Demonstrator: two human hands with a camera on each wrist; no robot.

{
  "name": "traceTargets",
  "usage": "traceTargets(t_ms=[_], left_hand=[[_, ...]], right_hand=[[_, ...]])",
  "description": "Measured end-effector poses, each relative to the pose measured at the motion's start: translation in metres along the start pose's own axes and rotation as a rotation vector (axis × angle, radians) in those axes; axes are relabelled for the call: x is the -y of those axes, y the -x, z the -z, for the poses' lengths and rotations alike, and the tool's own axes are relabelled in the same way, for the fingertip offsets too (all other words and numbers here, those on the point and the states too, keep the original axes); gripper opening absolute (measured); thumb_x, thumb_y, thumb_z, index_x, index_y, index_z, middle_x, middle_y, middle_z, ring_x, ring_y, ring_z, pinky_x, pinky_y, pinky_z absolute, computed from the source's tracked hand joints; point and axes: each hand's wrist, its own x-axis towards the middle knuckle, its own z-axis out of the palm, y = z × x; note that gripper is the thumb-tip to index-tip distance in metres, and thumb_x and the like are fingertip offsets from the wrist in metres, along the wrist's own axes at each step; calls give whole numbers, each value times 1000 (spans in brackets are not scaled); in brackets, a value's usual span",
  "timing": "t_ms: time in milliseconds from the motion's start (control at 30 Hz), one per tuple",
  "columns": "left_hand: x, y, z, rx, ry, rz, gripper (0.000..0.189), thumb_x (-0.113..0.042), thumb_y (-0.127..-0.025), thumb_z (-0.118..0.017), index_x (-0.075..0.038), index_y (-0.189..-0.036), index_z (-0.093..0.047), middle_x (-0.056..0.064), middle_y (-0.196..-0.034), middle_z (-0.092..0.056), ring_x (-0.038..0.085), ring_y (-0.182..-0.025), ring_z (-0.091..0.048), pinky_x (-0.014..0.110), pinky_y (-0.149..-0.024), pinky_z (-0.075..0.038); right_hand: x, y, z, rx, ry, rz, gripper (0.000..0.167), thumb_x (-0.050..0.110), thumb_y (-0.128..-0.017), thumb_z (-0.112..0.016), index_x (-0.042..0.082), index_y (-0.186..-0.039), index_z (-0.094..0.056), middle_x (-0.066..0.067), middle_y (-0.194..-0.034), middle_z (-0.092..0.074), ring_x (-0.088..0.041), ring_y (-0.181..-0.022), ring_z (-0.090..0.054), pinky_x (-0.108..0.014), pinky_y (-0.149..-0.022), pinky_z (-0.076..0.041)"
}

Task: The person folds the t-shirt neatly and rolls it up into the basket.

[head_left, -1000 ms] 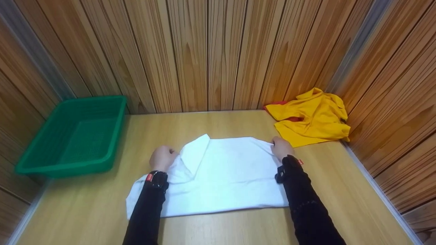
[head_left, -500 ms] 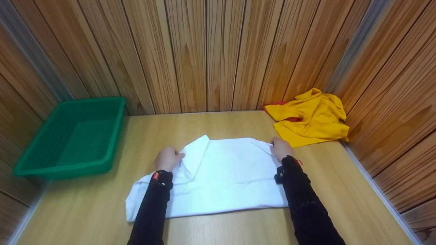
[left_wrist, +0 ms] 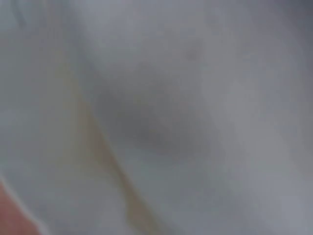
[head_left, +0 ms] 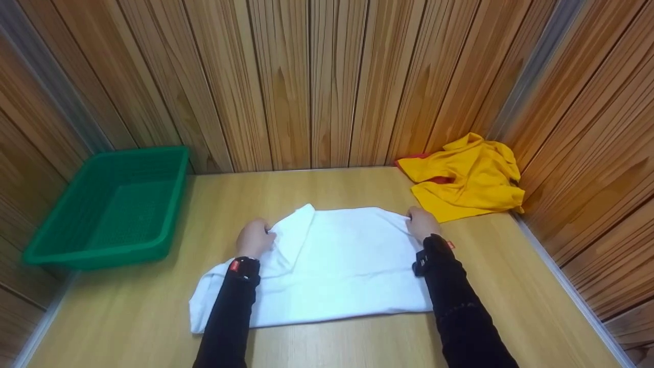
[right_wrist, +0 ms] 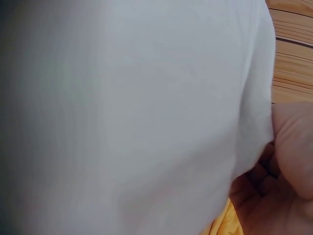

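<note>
A folded white shirt (head_left: pixel 352 260) lies across the wooden table in the head view, its upper left corner turned over into a pointed flap. My left hand (head_left: pixel 254 239) pinches the edge beside that flap between thumb and fingers. Blurred white fabric (left_wrist: pixel 234 117) fills the left wrist view, with a bit of skin at the lower left. At the shirt's upper right corner, my right hand (head_left: pixel 423 223) grips the edge. The right wrist view shows the curled fingers and thumb of this hand (right_wrist: pixel 293 161) holding the fabric, which hangs close before the camera.
At the left stands a green plastic basket (head_left: pixel 168 225). Crumpled yellow clothing (head_left: pixel 475 174) lies in the back right corner, with red fabric (head_left: pixel 418 155) showing under it. Wood-panelled walls (head_left: pixel 332 87) enclose the table (head_left: pixel 337 342) at the back and sides.
My left hand has moved a little to the right along the shirt's edge, toward the folded flap, and pinches it there. The right hand has stayed in place at its corner.
</note>
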Motion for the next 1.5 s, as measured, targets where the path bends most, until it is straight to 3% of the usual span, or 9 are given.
traceTargets(t_ms=[267, 500, 600, 800, 1000, 1100, 1233, 1500], left_hand=[[-1, -1, 13, -60, 150, 64, 16, -13, -97, -62, -3, -109, -64, 13, -100, -64, 29, -92, -59, 41, -82, -49], [-14, -4, 35, -89, 254, 59, 17, -11, -99, -58, -1, -112, -60, 15, -99, -61, 23, -69, -66, 34, -62, -53], [-22, -5, 48, -79, 259, 50, 17, -11, -100, -56, -2, -114, -58, 14, -99, -59, 21, -68, -66, 31, -61, -53], [-41, -8, 70, -103, 194, -18, 15, -9, -100, -55, -3, -113, -57, 15, -102, -58, 26, -87, -63, 37, -75, -53], [-52, -12, 80, -192, 73, -155, 10, -4, -97, -58, -3, -107, -59, 15, -102, -63, 31, -97, -60, 44, -84, -51], [-53, -13, 82, -233, 33, -236, 11, -1, -96, -59, -1, -107, -61, 17, -102, -65, 33, -97, -61, 45, -86, -51], [-52, -13, 83, -237, 19, -315, 13, 0, -95, -61, 0, -108, -62, 17, -102, -66, 33, -98, -62, 45, -86, -51], [-44, -12, 83, -217, 76, -356, 11, 3, -94, -61, 0, -105, -60, 17, -105, -65, 34, -105, -62, 45, -93, -50]], right_hand=[[-4, 0, 0, -5, -21, -1, 23, 15, -99, -59, 2, -118, -59, -17, -105, -63, -36, -95, -54, -51, -95, -45], [-4, 0, 15, 4, -118, -2, 21, 17, -99, -60, 4, -115, -57, -16, -102, -60, -35, -96, -53, -48, -94, -45], [0, 0, 23, -28, -145, 14, 20, 18, -99, -62, 5, -113, -58, -16, -101, -60, -35, -95, -53, -46, -92, -46], [9, 0, 40, -88, -171, 27, 19, 18, -98, -62, 6, -111, -57, -15, -101, -59, -33, -93, -53, -45, -89, -47], [14, 1, 52, -107, -165, 56, 17, 18, -98, -61, 6, -110, -56, -14, -100, -59, -32, -90, -54, -43, -84, -48], [17, 2, 54, -115, -175, 73, 17, 19, -99, -60, 6, -109, -56, -15, -100, -59, -32, -90, -53, -43, -84, -48], [19, 2, 55, -136, -174, 94, 16, 19, -99, -59, 5, -108, -55, -15, -100, -58, -33, -90, -53, -44, -84, -47], [18, 3, 54, -143, -176, 88, 16, 18, -99, -59, 5, -107, -55, -15, -98, -58, -33, -90, -53, -43, -83, -47]])
